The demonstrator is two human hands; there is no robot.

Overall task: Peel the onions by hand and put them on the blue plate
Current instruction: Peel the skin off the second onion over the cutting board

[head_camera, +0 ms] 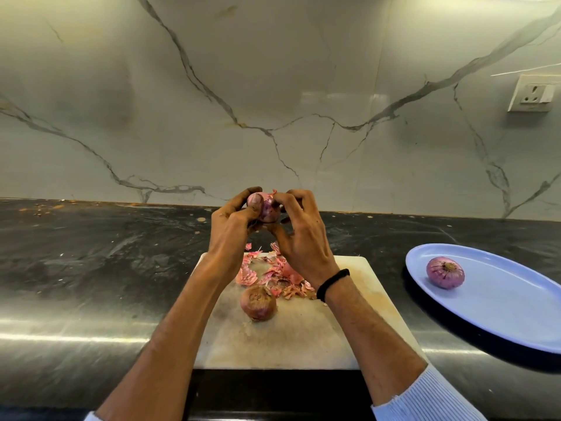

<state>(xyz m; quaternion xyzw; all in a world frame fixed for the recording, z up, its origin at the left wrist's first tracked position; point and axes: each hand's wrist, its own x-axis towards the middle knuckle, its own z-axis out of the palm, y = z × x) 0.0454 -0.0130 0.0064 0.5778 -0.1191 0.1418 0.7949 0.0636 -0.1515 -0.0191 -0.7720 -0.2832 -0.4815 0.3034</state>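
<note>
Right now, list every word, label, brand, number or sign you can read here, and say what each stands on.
None can be read.
The white wall socket with its switch shows no legible marking.
The blue oval plate, the worn white cutting board and the half-peeled red onion bear no print.

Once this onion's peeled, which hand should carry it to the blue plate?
Probably the right hand: it touches the held onion, and the blue plate lies on that side.
</note>
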